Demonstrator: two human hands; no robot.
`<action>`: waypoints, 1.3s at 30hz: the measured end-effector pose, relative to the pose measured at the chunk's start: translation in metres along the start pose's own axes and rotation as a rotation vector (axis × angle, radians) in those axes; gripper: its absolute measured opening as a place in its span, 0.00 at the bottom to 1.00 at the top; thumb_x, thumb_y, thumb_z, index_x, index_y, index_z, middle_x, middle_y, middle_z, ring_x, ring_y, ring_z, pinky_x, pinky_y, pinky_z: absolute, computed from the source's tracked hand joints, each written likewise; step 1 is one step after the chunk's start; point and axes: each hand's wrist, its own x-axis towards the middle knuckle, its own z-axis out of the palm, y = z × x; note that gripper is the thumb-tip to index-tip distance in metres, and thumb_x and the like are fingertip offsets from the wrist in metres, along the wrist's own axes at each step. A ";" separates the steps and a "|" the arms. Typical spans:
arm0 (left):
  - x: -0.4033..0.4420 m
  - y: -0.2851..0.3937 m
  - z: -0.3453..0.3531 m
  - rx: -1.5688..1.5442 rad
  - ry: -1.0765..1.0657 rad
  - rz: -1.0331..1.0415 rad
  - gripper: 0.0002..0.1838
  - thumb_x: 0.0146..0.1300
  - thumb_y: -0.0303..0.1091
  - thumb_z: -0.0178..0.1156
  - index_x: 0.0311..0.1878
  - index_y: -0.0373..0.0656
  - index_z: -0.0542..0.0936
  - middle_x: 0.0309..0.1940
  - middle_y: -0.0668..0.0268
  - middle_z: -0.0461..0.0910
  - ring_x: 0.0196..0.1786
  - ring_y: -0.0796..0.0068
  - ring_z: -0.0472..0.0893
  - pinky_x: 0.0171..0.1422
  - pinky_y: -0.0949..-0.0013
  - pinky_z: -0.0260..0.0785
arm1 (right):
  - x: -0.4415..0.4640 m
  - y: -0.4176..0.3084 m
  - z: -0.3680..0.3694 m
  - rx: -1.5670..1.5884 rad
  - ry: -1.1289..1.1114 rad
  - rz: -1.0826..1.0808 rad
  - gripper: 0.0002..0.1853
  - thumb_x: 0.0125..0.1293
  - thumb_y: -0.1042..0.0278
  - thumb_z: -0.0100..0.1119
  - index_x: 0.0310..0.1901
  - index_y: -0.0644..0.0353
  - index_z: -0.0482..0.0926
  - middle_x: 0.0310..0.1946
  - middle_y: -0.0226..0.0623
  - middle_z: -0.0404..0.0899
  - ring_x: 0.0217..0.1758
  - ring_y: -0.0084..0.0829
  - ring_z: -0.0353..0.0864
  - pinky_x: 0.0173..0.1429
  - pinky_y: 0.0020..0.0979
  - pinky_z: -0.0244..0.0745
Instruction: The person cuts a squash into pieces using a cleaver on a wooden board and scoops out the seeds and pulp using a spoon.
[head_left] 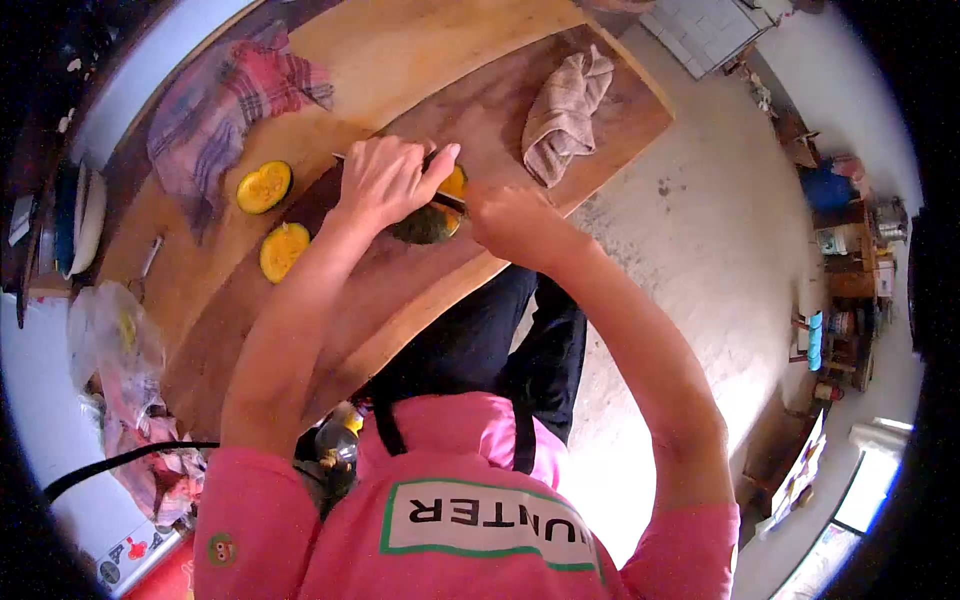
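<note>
A dark green squash piece (425,226) with yellow flesh lies on the wooden table (410,290), under a knife (448,202). My right hand (512,226) is closed around the knife's handle end, on the right of the squash. On top of the blade, my left hand (385,182) bears down with its fingers folded over it and its thumb pointing right. The knife's tip sticks out left of that hand. Two cut squash halves, one upper (264,187) and one lower (285,252), lie cut face up to the left.
A beige cloth (568,118) lies at the table's right end, a plaid cloth (225,120) at its upper left. A small utensil (152,256) and a clear plastic bag (115,335) are at the left. A bottle (338,442) stands below the near edge. Shelves (850,255) line the far right.
</note>
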 end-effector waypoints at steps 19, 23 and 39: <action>-0.016 0.013 0.011 -0.075 0.273 0.129 0.26 0.73 0.44 0.48 0.68 0.40 0.69 0.65 0.55 0.73 0.68 0.55 0.70 0.74 0.51 0.55 | -0.007 -0.010 -0.002 0.016 -0.020 0.119 0.08 0.63 0.71 0.53 0.39 0.67 0.79 0.35 0.49 0.84 0.40 0.48 0.87 0.41 0.46 0.83; -0.021 0.009 0.012 -0.122 0.288 0.135 0.31 0.72 0.42 0.50 0.74 0.41 0.61 0.76 0.54 0.57 0.78 0.55 0.56 0.81 0.45 0.38 | 0.004 0.016 0.013 0.111 -0.003 0.106 0.11 0.65 0.68 0.54 0.38 0.68 0.80 0.37 0.52 0.84 0.42 0.51 0.86 0.44 0.48 0.82; -0.097 0.001 0.036 -0.620 0.156 -0.190 0.41 0.69 0.36 0.58 0.77 0.36 0.48 0.78 0.46 0.47 0.79 0.48 0.52 0.81 0.55 0.46 | -0.018 0.038 -0.012 0.941 -0.078 0.472 0.14 0.69 0.62 0.58 0.36 0.68 0.77 0.18 0.35 0.74 0.18 0.31 0.76 0.25 0.37 0.72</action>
